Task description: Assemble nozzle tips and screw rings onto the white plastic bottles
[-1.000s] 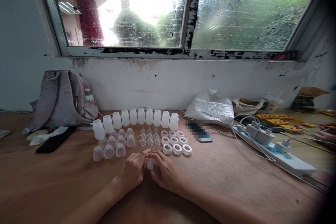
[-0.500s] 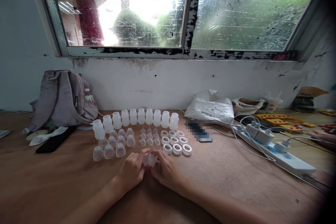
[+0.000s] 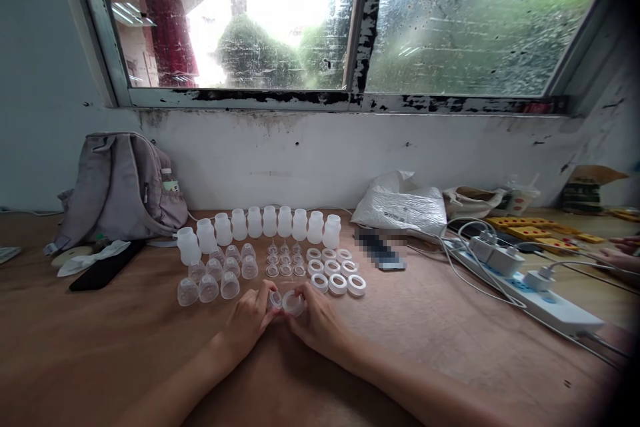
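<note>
The small piece point(image 3: 275, 300) and the cup point(image 3: 293, 303) are side by side, well in from the table's point(image 3: 425, 327) back edge. The left hand point(image 3: 248, 317) pinches the piece, fingers slightly parted; the right hand point(image 3: 323, 321) grips the cup, fingers parted to its width. Bottles point(image 3: 255, 223) stand nearer that edge.

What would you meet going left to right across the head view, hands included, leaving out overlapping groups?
Grey backpack → left hand → small clear plastic piece → clear plastic cap → right hand → silver foil bag → white power strip → another person's hand.
</note>
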`<control>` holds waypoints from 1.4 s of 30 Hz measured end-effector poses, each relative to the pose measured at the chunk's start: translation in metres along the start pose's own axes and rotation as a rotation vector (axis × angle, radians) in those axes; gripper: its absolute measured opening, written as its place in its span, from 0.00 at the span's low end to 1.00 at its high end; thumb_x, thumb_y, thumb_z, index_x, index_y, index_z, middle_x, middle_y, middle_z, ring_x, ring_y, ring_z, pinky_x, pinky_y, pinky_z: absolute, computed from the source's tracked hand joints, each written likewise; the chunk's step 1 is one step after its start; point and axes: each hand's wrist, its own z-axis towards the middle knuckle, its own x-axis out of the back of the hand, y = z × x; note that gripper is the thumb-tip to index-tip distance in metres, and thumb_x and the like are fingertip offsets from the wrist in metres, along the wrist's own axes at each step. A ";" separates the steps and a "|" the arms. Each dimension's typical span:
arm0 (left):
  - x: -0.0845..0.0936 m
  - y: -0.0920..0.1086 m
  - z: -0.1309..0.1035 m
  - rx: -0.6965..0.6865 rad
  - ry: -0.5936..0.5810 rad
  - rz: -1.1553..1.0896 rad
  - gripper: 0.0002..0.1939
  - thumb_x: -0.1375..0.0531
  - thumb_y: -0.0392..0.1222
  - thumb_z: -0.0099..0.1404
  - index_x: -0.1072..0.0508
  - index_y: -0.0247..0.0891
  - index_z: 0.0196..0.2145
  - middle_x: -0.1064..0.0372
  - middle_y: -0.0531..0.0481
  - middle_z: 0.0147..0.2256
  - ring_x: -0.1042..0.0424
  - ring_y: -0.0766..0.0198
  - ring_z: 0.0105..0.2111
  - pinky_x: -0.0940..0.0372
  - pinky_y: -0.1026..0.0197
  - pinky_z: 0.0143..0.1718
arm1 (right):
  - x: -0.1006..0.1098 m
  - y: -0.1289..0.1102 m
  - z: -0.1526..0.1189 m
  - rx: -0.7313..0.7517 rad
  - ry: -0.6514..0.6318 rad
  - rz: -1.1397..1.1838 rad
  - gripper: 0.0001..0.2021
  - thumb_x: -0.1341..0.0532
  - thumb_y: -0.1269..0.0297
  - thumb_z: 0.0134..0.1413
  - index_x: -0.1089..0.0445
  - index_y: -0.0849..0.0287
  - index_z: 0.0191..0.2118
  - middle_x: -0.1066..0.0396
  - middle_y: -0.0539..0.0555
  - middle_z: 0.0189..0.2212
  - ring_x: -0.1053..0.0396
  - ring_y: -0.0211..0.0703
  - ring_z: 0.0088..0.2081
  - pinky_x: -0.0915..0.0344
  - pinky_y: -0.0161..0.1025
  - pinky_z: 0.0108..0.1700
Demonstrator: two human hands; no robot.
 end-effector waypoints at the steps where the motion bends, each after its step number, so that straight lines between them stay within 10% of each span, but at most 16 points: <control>1: 0.000 0.000 0.000 0.001 -0.002 0.002 0.09 0.45 0.37 0.59 0.42 0.38 0.38 0.34 0.52 0.30 0.32 0.63 0.30 0.37 0.62 0.30 | -0.001 0.000 0.000 -0.007 0.007 -0.013 0.10 0.44 0.66 0.45 0.44 0.59 0.36 0.36 0.53 0.31 0.38 0.42 0.31 0.40 0.37 0.32; 28: -0.008 -0.015 0.004 0.027 0.030 -0.273 0.16 0.46 0.36 0.58 0.41 0.42 0.45 0.35 0.50 0.39 0.33 0.62 0.38 0.37 0.57 0.41 | -0.002 0.000 0.002 -0.032 -0.072 -0.234 0.09 0.41 0.61 0.46 0.42 0.58 0.26 0.36 0.50 0.26 0.41 0.40 0.30 0.47 0.35 0.31; 42: -0.010 -0.011 0.011 0.064 -0.038 -0.380 0.14 0.45 0.42 0.57 0.35 0.41 0.42 0.34 0.50 0.35 0.35 0.63 0.34 0.39 0.60 0.39 | 0.032 0.025 -0.016 -0.037 -0.083 -0.287 0.12 0.43 0.56 0.47 0.41 0.59 0.33 0.35 0.52 0.30 0.38 0.42 0.31 0.44 0.37 0.34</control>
